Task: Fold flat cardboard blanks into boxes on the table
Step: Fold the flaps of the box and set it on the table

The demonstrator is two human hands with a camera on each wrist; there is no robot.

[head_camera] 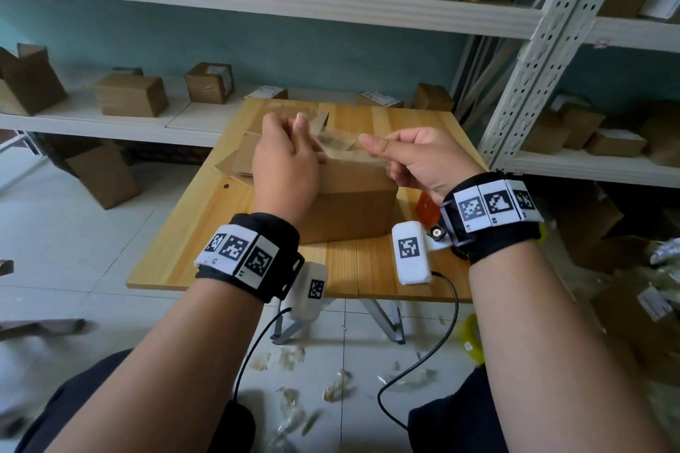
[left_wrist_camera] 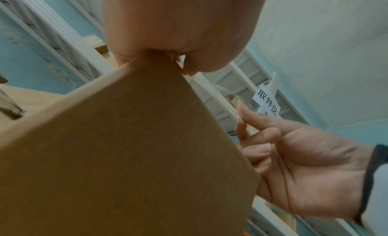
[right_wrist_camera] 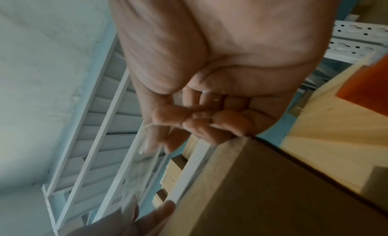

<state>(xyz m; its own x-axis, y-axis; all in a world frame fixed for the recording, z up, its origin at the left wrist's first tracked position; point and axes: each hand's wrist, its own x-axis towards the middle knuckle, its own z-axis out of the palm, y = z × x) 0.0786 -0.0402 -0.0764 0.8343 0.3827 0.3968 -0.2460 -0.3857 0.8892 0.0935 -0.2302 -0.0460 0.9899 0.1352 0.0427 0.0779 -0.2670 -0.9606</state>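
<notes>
- We see a folded cardboard box (head_camera: 353, 195) standing near the middle of the wooden table (head_camera: 206, 232), with flat cardboard sheets (head_camera: 239, 162) lying behind it to the left.
- A strip of clear tape (head_camera: 338, 142) is stretched over the top of the box between both hands.
- Our left hand (head_camera: 285, 162) sits at the box's far left top corner, fingers curled and pinching one end of the tape.
- Our right hand (head_camera: 419, 162) hovers over the right edge, thumb and forefinger pinching the other end, the remaining fingers curled into the palm.
- An orange object (head_camera: 427, 206) lies on the table just right of the box, partly hidden by the right wrist.
- Shelves (head_camera: 257, 0) behind hold more boxes.
</notes>
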